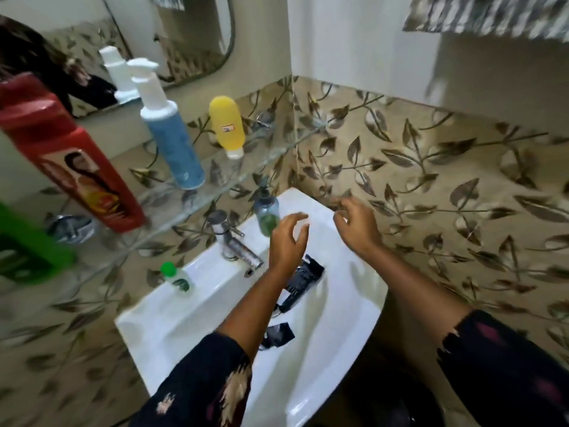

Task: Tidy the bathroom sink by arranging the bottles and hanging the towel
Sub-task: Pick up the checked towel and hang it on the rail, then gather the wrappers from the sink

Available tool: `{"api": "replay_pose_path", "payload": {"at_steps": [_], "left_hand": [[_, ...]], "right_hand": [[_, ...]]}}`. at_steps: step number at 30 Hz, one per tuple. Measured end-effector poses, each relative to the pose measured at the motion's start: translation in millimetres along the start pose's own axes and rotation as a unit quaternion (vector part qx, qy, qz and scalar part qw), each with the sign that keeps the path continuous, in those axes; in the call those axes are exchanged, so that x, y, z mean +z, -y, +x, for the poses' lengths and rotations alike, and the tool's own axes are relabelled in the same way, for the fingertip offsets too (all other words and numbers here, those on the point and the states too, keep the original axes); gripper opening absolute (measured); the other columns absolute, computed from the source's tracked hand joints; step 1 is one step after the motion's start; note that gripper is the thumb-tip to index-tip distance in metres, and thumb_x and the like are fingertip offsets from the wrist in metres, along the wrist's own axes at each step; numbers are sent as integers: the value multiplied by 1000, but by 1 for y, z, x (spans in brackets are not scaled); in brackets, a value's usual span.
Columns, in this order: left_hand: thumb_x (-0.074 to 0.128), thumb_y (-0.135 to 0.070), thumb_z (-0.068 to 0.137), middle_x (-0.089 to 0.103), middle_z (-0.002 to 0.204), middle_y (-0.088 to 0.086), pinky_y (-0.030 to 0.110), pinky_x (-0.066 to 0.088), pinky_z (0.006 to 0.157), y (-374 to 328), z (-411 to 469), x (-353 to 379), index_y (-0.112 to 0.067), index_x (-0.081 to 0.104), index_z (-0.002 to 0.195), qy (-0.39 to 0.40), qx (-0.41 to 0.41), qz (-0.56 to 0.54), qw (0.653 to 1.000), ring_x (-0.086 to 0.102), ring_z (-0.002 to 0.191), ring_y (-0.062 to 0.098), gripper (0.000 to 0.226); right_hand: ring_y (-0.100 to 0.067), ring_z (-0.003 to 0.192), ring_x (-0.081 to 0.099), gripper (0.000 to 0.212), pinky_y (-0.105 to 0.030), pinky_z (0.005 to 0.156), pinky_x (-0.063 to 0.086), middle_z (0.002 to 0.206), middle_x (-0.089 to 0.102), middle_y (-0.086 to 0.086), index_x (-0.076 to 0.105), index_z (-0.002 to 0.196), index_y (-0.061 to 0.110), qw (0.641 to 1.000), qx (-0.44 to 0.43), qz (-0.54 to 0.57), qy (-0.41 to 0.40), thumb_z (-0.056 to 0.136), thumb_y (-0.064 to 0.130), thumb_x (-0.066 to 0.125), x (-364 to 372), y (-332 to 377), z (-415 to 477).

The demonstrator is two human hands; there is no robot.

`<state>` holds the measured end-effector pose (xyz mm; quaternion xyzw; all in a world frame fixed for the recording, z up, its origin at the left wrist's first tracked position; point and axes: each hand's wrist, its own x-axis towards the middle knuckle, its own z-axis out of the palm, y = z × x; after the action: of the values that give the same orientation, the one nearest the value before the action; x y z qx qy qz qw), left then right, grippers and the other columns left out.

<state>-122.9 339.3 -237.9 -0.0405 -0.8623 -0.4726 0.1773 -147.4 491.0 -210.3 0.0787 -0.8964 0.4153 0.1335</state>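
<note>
On the glass shelf (215,192) stand a red bottle (70,155), a blue pump bottle (169,134) and a yellow bottle (228,124) resting on its white cap. A clear pump bottle (266,211) with green contents stands on the white sink's (172,328) back rim, and a small green-capped bottle (177,277) lies left of the tap (237,248). Two black tubes (303,282) (277,334) lie in the basin. My left hand (288,241) hovers open just right of the clear pump bottle. My right hand (357,223) hovers open over the sink's far corner. A patterned towel (486,13) hangs at the top right.
A green object (27,248) sits blurred at the left edge. A mirror (117,41) hangs above the shelf. Leaf-patterned tiles (431,167) cover the walls around the sink. A round metal fitting (72,228) sits below the shelf.
</note>
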Motion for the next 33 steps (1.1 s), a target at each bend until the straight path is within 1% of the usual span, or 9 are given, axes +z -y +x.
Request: {"api": "replay_pose_path", "payload": {"at_steps": [2, 5, 8, 10, 12, 16, 19, 28, 33], "left_hand": [[58, 3, 84, 67, 106, 17, 23, 38, 88, 38, -45, -4, 1, 66, 102, 20, -43, 36, 998, 61, 103, 30, 20], [57, -4, 70, 67, 99, 19, 38, 45, 88, 84, -110, -10, 2, 68, 97, 53, -98, 109, 988, 61, 96, 37, 29], [61, -30, 72, 53, 133, 10, 50, 31, 105, 118, -156, -20, -13, 59, 122, 164, -149, 325, 919, 42, 128, 35, 53], [57, -50, 75, 27, 152, 2, 49, 11, 112, 132, -180, -25, -27, 35, 141, 201, -228, 404, 863, 14, 142, 27, 72], [57, -55, 75, 8, 158, 3, 55, 3, 112, 136, -199, -28, -28, 19, 148, 168, -317, 405, 841, -2, 145, 28, 87], [67, -52, 71, 3, 159, 8, 51, 12, 111, 124, -204, -26, -26, 16, 149, 44, -388, 359, 848, 2, 144, 29, 97], [63, -53, 77, 6, 158, 3, 42, 21, 109, 122, -190, -21, -29, 15, 149, 38, -415, 356, 836, 10, 143, 24, 90], [50, -46, 93, 0, 158, 12, 48, 9, 116, 153, -130, -35, -17, 7, 150, 292, -236, 434, 819, 0, 145, 27, 77], [50, -28, 94, 38, 140, 7, 30, 33, 100, 150, -108, -29, -12, 36, 135, 276, -244, 396, 841, 35, 130, 20, 46]], "right_hand": [[-31, 125, 48, 42, -35, 103, 38, 135, 52, -16, 54, 126, 6, 987, 2, -61, 150, 85, 4, 54, 32, -21, -18], [-24, 142, 24, 60, -34, 113, 28, 156, 24, -8, 32, 144, 16, 910, -46, -215, 352, 87, 14, 52, 69, -51, -43], [-23, 146, 12, 69, -41, 114, 24, 160, 9, -1, 18, 148, 21, 833, -93, -327, 437, 88, 15, 49, 97, -73, -58], [-25, 147, 7, 70, -44, 115, 20, 160, 7, 0, 13, 149, 23, 813, -108, -358, 447, 88, 13, 47, 111, -81, -64], [-26, 147, 4, 69, -47, 116, 15, 160, 6, 0, 10, 149, 25, 800, -131, -382, 443, 89, 14, 43, 123, -86, -66], [-33, 146, -5, 68, -51, 118, 2, 161, 0, -1, 8, 149, 29, 772, -167, -410, 457, 91, 14, 41, 144, -92, -62], [-34, 146, -3, 63, -54, 117, -3, 161, 2, -3, 9, 149, 30, 755, -177, -423, 469, 94, 16, 37, 154, -91, -59], [-32, 131, 36, 62, -52, 115, 13, 145, 36, -12, 23, 145, 16, 739, -163, -467, 458, 88, 17, 50, 150, -83, -59], [-29, 112, 52, 52, -36, 91, 39, 126, 50, -8, 47, 126, 12, 776, -95, -461, 420, 76, 8, 62, 147, -85, -65]]}}
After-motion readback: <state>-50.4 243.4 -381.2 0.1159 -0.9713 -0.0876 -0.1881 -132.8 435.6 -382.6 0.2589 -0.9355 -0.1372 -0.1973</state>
